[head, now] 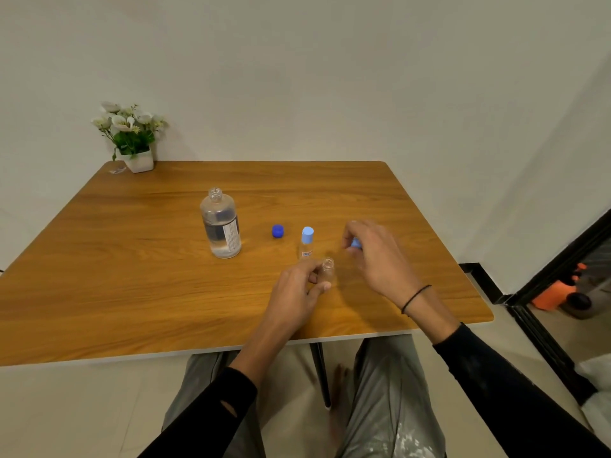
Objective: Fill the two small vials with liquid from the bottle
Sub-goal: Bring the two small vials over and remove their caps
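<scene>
- The bottle (pixel 221 226) carries a label on its side with a white panel of fine print, too small and blurred to read.
- The capped vial (pixel 306 243) has a small label with red and blue marks; no letters can be made out.
- No other writing, numbers or signs can be read.

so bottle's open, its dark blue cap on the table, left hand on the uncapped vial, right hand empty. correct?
Not quite: the right hand is not empty; it holds a light blue cap, as the head view shows. The bottle is open, its dark blue cap lies on the table, and the left hand holds the uncapped vial.
</scene>
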{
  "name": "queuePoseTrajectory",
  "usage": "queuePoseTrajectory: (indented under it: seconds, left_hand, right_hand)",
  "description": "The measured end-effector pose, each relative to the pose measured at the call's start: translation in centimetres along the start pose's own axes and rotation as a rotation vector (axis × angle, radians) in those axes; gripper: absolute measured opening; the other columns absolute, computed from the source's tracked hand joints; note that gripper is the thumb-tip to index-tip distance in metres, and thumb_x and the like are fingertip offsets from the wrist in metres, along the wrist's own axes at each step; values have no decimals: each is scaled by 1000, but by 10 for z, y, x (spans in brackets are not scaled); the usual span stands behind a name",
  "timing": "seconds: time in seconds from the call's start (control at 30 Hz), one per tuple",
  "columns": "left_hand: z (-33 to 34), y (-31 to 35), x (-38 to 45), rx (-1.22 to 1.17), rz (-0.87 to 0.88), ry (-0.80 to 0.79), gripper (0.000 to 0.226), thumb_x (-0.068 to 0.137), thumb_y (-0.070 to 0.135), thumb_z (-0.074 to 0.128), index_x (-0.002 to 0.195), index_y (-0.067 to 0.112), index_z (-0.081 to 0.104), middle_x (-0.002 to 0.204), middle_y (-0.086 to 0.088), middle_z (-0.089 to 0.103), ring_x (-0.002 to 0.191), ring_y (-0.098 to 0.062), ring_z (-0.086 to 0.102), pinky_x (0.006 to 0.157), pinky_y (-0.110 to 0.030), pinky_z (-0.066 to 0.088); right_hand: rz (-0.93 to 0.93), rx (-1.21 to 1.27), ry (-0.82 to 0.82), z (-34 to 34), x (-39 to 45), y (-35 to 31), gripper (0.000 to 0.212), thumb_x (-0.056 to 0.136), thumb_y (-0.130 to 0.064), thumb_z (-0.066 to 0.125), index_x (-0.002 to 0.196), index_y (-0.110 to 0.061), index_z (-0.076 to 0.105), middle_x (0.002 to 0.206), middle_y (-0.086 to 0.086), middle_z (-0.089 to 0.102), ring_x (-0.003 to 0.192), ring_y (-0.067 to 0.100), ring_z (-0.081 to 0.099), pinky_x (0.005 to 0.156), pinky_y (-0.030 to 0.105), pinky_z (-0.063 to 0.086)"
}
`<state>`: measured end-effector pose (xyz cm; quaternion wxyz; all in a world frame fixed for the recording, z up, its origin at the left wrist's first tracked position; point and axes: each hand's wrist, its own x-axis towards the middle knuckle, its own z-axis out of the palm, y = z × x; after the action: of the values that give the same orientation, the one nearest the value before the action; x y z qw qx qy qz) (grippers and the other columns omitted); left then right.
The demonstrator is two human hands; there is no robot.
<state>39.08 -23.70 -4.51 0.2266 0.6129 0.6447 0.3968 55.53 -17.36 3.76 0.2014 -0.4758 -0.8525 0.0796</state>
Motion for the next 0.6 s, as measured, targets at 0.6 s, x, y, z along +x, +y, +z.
queuePoseTrajectory:
  seconds: [0.6]
  left_hand:
    - [-27,-7,43,-67,-93,221,48,85,40,82,129,30,67,109,15,68,83,-2,64,73,-25,53]
  right_hand:
    - [2,213,-4,1,60,-12,23,93,-47,71,92,-24,66,82,-7,68,73,10,60,62,29,43]
